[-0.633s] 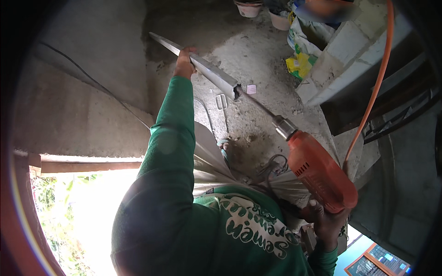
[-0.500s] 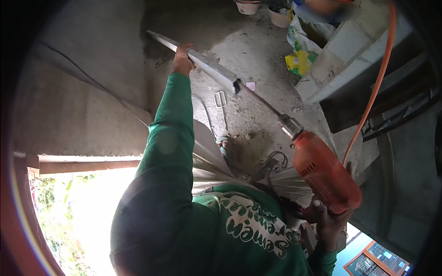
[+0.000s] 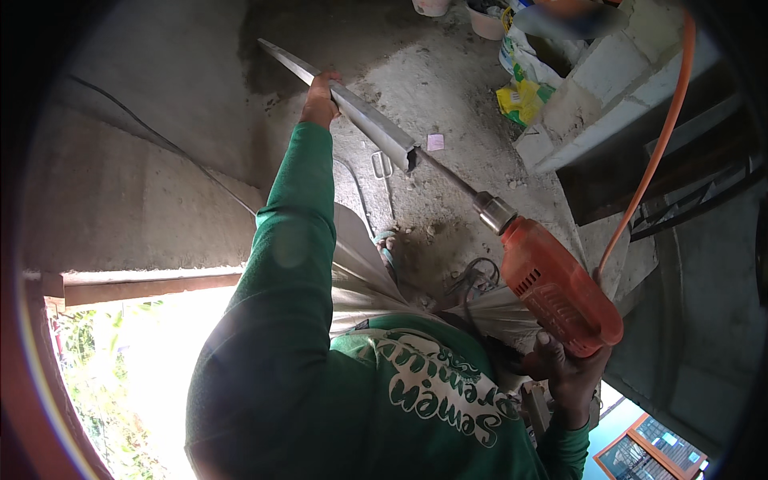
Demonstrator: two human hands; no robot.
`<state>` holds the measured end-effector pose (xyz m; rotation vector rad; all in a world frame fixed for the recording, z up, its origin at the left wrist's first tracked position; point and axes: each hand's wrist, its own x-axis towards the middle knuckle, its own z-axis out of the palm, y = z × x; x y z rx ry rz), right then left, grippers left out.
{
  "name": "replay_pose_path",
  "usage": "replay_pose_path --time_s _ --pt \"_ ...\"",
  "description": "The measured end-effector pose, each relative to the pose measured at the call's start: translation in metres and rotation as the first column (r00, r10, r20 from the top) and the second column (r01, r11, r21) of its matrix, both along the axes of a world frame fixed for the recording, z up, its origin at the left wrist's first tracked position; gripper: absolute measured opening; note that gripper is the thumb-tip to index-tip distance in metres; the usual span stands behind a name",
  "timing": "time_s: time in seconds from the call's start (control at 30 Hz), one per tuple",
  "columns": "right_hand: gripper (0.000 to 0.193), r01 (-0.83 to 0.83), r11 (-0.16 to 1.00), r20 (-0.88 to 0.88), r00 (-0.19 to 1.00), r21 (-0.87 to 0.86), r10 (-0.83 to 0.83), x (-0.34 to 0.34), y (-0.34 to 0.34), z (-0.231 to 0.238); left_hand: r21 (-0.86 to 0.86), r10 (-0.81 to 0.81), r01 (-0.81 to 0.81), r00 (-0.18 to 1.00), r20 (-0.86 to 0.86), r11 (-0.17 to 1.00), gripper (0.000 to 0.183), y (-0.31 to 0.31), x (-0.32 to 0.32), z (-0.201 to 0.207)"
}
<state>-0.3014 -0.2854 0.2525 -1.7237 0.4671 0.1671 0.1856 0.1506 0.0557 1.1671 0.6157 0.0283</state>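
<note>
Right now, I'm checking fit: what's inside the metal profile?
At the open end of the metal profile, the shaft of the red power drill runs out of sight. The walls hide the tip and anything deeper.

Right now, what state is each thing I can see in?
Left hand: closed around the metal bar
Right hand: holding the red drill at its rear
Metal bar: held, near end open
Red drill: held; whether it is spinning, I can't tell
Drill rod: fixed in the chuck, reaching the bar's open end
Pink paper: lying on the floor
Yellow-green bag: crumpled
</note>
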Motion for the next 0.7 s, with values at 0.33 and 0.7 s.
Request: replay_pose_path --time_s 0.33,0.7 --pt "0.087 0.001 0.999 0.043 0.999 -0.049 0.001 0.001 0.004 -0.005 -0.044 -0.03 0.031 0.999 0.019 0.999 0.018 0.021 0.006 -0.009" --pt "0.059 0.004 0.998 0.203 0.979 -0.056 0.008 -0.007 0.015 -0.011 -0.197 0.112 -0.117 0.993 -0.038 0.973 0.028 0.0 -0.007 0.013"
